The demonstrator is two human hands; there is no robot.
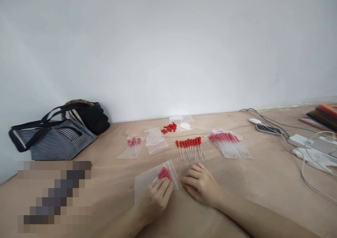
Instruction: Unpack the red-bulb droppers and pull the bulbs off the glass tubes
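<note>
My left hand [158, 195] is closed, its bent fingers over a clear zip bag [143, 183] lying on the table. Inside the bag, partly hidden by those fingers, are several droppers [163, 173] with red rubber bulbs. At the bag's right edge, beside its zip strip, my right hand [201, 185] rests with curled fingers held together; what they hold, if anything, is hidden. Just beyond my right hand lies a row of loose droppers [188, 143], red bulbs pointing away from me and thin clear tubes toward me.
Bagged droppers [229, 143] lie right of the row, a smaller filled bag [134, 146] left. Flat bags [155, 139], loose red bulbs [170, 127] and clear tubes [183, 126] lie behind. A striped bag [63, 137] stands far left; cables [302, 167] and a phone-like device [268, 129] lie right.
</note>
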